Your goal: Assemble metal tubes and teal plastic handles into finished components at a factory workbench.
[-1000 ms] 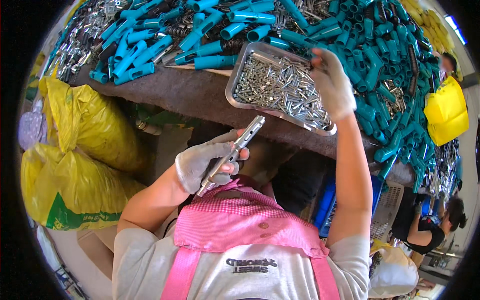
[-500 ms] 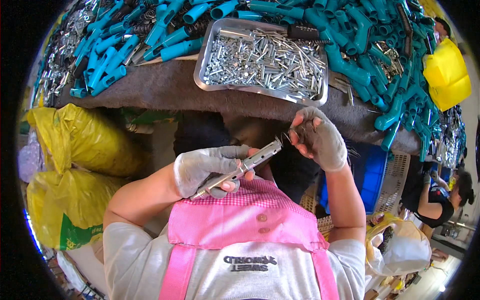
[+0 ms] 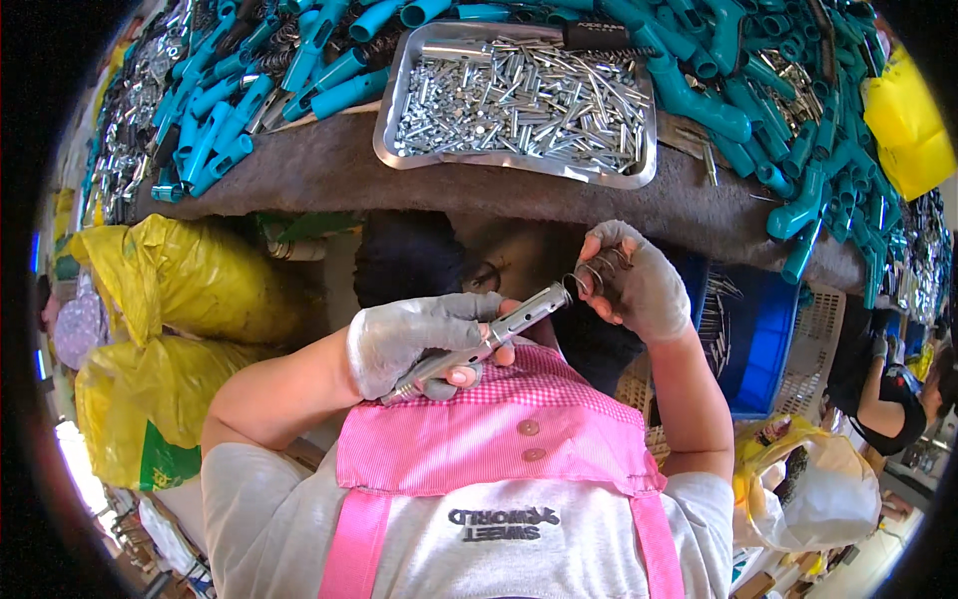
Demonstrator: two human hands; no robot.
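Left fingers (image 3: 463, 376) grip the tube (image 3: 529, 313), right fingers (image 3: 593, 247) pinch a spring (image 3: 584, 277) by its upper end; I'd keep them lined up.

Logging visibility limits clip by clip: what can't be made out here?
Head view: coil spring, partly hidden in the right hand.
Head view: metal tube, part covered by the left hand.
Head view: metal pieces, too small and jumbled to count.
Head view: teal parts, some cut off by the top edge.

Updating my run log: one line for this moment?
left hand: holds metal tube; right hand: holds spring by tube's end; tray: metal pins
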